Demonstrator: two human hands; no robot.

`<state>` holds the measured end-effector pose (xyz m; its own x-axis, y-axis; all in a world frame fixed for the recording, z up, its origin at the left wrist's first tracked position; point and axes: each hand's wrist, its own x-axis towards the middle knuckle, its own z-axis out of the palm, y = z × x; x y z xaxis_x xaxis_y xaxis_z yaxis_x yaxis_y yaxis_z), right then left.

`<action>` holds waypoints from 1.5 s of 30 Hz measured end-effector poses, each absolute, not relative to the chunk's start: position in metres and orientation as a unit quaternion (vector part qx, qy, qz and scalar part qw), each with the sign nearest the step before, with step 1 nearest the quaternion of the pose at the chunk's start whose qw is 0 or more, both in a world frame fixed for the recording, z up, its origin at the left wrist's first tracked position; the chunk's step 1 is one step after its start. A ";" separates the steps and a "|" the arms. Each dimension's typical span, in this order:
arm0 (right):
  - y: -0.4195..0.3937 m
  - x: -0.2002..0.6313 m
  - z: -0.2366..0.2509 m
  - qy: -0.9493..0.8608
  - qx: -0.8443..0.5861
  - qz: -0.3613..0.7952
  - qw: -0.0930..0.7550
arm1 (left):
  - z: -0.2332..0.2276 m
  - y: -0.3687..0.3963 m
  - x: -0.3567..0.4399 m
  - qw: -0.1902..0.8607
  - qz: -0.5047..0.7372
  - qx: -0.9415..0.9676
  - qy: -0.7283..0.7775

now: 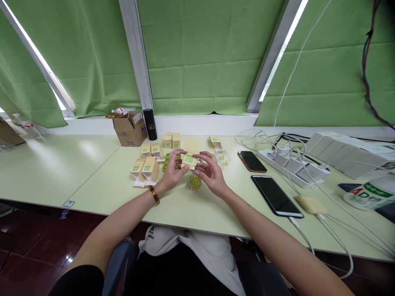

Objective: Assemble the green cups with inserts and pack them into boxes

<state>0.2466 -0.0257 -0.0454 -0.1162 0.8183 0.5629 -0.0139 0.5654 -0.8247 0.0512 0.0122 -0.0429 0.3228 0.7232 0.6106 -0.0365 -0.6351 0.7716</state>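
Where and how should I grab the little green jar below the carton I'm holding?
Grip the green jar around its sides, probably coming from your own side: it appears upright, and the carton is held just above and beyond it.

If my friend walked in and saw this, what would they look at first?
Probably the big green blinds hanging across the back. Next, the left hand and right hand, holding a small tan box above the middle of the table. Then maybe the dark-screened phones on the right.
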 end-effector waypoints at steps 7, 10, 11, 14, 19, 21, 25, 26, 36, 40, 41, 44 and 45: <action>-0.025 0.246 -0.048 -0.659 -0.307 0.343 0.594 | -0.040 0.009 0.053 0.334 0.537 0.732 0.252; -0.024 0.246 -0.048 -0.658 -0.312 0.335 0.598 | -0.039 0.008 0.052 0.322 0.535 0.740 0.249; -0.024 0.246 -0.048 -0.658 -0.313 0.333 0.599 | -0.039 0.008 0.052 0.320 0.534 0.744 0.245; -0.024 0.245 -0.047 -0.657 -0.319 0.327 0.599 | -0.039 0.008 0.050 0.320 0.527 0.753 0.229; -0.024 0.245 -0.046 -0.653 -0.318 0.330 0.603 | -0.041 0.008 0.051 0.316 0.530 0.751 0.234; -0.024 0.244 -0.046 -0.650 -0.313 0.334 0.607 | -0.041 0.008 0.052 0.315 0.534 0.748 0.237; -0.024 0.245 -0.046 -0.649 -0.314 0.335 0.607 | -0.043 0.010 0.053 0.308 0.540 0.746 0.239; -0.024 0.245 -0.047 -0.649 -0.315 0.335 0.606 | -0.044 0.011 0.053 0.306 0.541 0.746 0.239; -0.022 0.245 -0.048 -0.652 -0.313 0.323 0.611 | -0.051 0.017 0.055 0.278 0.561 0.743 0.238; -0.020 0.246 -0.051 -0.653 -0.314 0.317 0.612 | -0.051 0.016 0.055 0.259 0.556 0.749 0.250; -0.020 0.246 -0.051 -0.653 -0.314 0.319 0.611 | -0.051 0.016 0.054 0.248 0.552 0.753 0.258; -0.020 0.246 -0.053 -0.655 -0.313 0.330 0.604 | -0.050 0.015 0.052 0.191 0.541 0.767 0.288; -0.020 0.246 -0.053 -0.657 -0.313 0.334 0.599 | -0.050 0.016 0.052 0.167 0.539 0.771 0.296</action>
<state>0.2461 -0.0198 -0.0533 -0.0858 0.8120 0.5773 0.0113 0.5802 -0.8144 0.0519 0.0155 -0.0496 0.2449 0.6357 0.7320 0.2766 -0.7694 0.5757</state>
